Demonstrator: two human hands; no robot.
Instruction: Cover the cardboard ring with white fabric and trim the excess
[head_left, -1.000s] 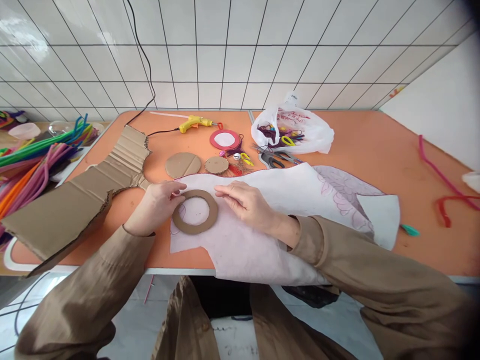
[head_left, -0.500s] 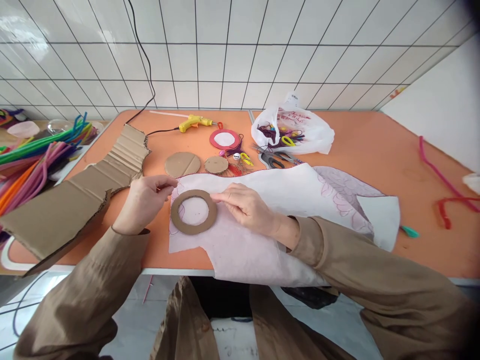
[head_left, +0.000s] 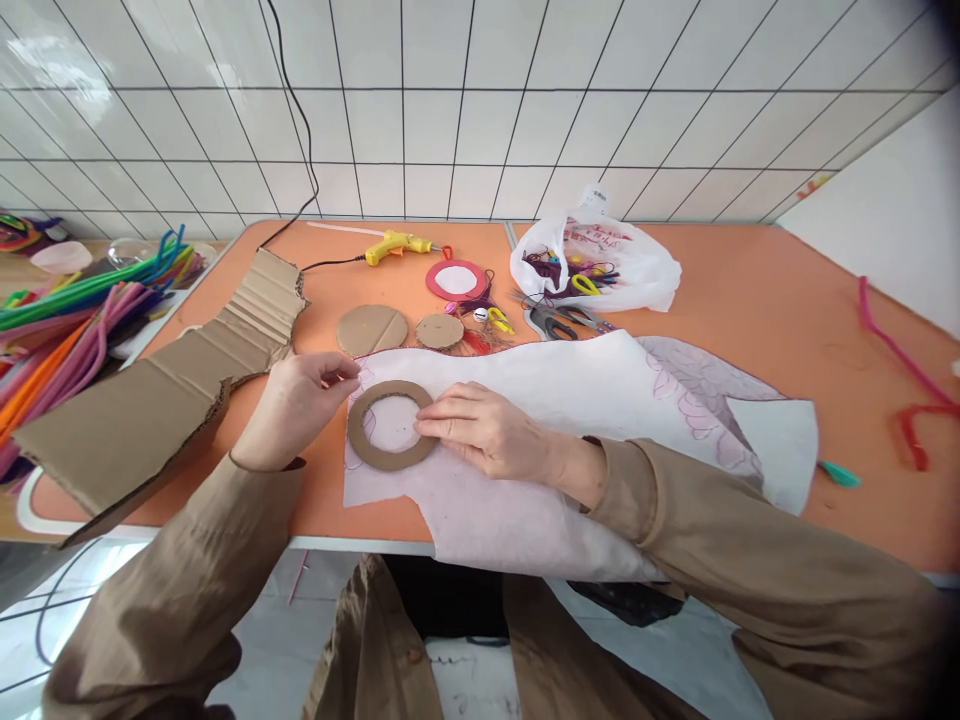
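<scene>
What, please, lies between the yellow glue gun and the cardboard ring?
The head view shows a cardboard disc on the orange tabletop, then the far edge of the white sheet bearing the ring.

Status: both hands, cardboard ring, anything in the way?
Right hand on right rim of cardboard ring. Left hand by its upper left. Ring flat on white sheet, partly under right fingers.

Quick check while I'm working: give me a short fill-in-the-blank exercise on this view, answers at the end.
1. The hand whose fingertips overlap the cardboard ring is the ____ one.
2. The main colour of the glue gun is ____.
3. The red-rimmed disc has a ____ centre.

Missing words: right; yellow; white.
</scene>
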